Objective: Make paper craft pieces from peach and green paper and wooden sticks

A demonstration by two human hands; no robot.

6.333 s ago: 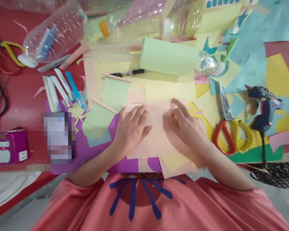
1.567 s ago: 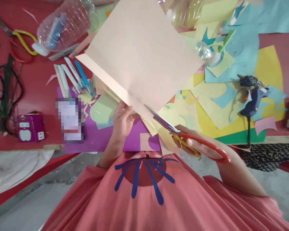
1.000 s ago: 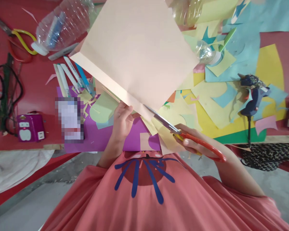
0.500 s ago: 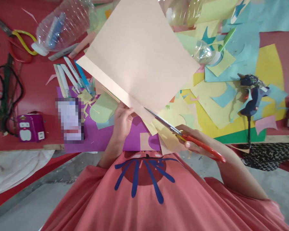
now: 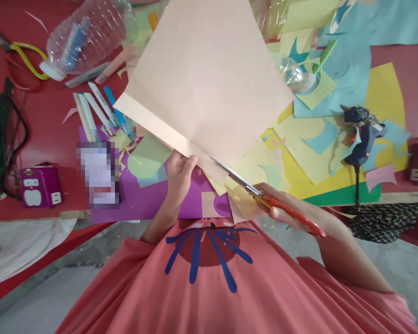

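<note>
A large sheet of pale peach paper [image 5: 209, 79] is held up over the table, with a strip along its lower left edge partly cut and bent away. My left hand [image 5: 181, 174] pinches that strip near its lower edge, thumb on top. In my right hand [image 5: 275, 204] is a pair of scissors [image 5: 237, 178] with red handles, the fingers closed round them. The blades reach into the sheet at the lower end of the cut, just right of my left fingertips, and look nearly closed. Purple paper [image 5: 142, 202] lies beneath my left hand.
Several markers [image 5: 94, 111], a phone [image 5: 99, 174], a purple box [image 5: 41, 186] and a large plastic bottle [image 5: 90, 39] lie at left, near yellow-handled scissors [image 5: 29, 58]. To the right are a glue gun [image 5: 364, 134], a small clear bottle [image 5: 296, 76] and yellow and blue paper scraps.
The peach sheet has turned slightly and its left corner has dropped a little. Both hands keep their hold, and the scissors stay at nearly the same spot.
</note>
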